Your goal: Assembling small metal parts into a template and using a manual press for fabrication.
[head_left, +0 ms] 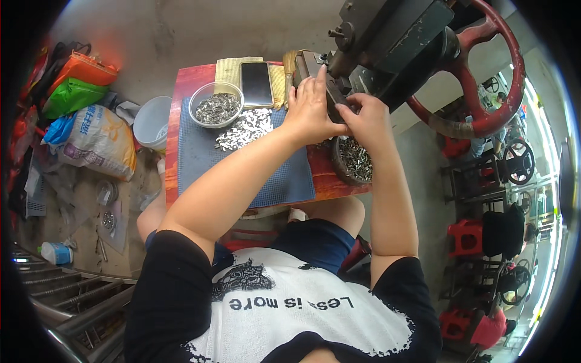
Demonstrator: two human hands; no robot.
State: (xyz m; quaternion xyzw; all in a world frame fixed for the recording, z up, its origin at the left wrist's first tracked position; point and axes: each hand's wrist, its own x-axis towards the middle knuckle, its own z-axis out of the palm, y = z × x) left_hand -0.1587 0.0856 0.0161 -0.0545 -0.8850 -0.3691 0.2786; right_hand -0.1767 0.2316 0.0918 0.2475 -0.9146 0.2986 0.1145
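My left hand (310, 115) reaches over the press bed (310, 63), its fingers stretched toward the tooling and its thumb pointing to my right hand. Close beside it, my right hand (368, 121) has thumb and fingers curled together at the bed's near side; anything between them is too small or hidden to make out. Under the right wrist stands a round tub of small metal parts (354, 160). A loose pile of small silvery pieces (245, 129) lies on the blue mat (272, 175), left of my left forearm. Next to it is a clear bowl (195, 115) with more small metal parts.
The dark hand press (399, 54) with its red handwheel (514, 66) rises at the far right. A phone (256, 85) lies on a yellow cloth (229, 69) beside a brush (290, 63). Left of the red table stand a white bucket (151, 124) and stuffed bags (100, 142).
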